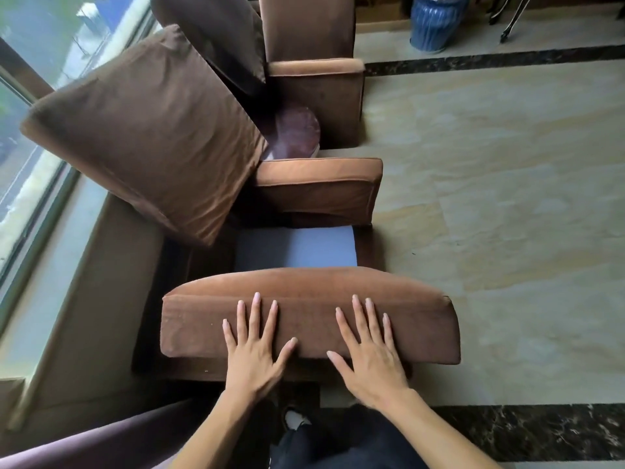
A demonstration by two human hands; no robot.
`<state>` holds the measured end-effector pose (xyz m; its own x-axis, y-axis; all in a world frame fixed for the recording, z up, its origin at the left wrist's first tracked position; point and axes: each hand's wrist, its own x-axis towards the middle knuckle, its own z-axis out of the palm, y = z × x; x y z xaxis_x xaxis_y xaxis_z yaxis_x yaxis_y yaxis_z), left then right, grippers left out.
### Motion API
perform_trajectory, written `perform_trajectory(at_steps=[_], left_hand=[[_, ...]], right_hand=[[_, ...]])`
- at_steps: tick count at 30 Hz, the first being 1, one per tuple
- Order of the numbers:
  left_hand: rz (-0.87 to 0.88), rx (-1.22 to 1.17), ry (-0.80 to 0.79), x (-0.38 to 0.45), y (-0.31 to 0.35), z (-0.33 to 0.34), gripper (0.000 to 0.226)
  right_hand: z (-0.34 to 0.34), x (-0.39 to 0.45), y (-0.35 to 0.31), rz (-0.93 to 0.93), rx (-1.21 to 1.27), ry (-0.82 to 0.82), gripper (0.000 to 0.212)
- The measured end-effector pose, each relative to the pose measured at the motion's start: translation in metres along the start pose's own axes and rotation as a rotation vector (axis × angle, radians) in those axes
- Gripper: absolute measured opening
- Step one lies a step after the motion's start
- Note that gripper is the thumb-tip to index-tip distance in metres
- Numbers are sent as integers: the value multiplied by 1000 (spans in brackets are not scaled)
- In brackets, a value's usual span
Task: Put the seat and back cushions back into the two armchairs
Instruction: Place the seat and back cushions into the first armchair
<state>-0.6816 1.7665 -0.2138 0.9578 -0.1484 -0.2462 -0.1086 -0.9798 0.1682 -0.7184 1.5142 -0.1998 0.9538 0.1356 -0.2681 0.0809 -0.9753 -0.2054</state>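
- the floor (507,164) fills the right side of my view: pale, cream-veined polished tile crossed by two dark marbled bands, one far and one near my feet.
- along the left i see a tall window (30,137) with a pale stone sill (44,289) running beneath it.
- the near armchair (318,191) sits side-on against that sill, brown fabric on its arms, its blue-grey seat base (294,248) showing bare.
- a large brown back cushion (145,130) stands tilted in that chair, leaning toward the window, one corner resting over the far arm.
- the seat cushion (304,319) lies across the chair's near arm, on its edge side, not yet down in the seat.
- the far armchair (314,96) stands beyond, with a darker cushion (209,35) propped in it.
- a round reddish-brown side table (297,130) peeks out between the two chairs.
- a blue ribbed ceramic stool (436,22) stands at the far wall.
- my left hand (257,357) lies flat on the seat cushion, fingers spread and straight, gripping nothing.
- my right hand (372,360) does the same just beside it, palm down, pressing, not grasping.
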Motion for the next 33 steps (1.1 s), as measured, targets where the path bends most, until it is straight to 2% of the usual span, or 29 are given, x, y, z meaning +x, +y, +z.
perform_trajectory(at_steps=[11, 18, 22, 27, 33], left_hand=[[38, -19, -25, 68, 7, -49, 81], [236, 51, -6, 100, -27, -72, 82], [302, 58, -4, 121, -42, -84, 89], [396, 76, 37, 144, -57, -91, 102], [512, 169, 18, 163, -69, -102, 120]], right_hand=[[-33, 65, 17, -10, 15, 45, 85], [-49, 94, 26, -20, -70, 40, 99], [-69, 118, 33, -71, -137, 20, 115], [-82, 136, 30, -82, -195, -34, 115], [-93, 151, 34, -131, -217, -37, 129]])
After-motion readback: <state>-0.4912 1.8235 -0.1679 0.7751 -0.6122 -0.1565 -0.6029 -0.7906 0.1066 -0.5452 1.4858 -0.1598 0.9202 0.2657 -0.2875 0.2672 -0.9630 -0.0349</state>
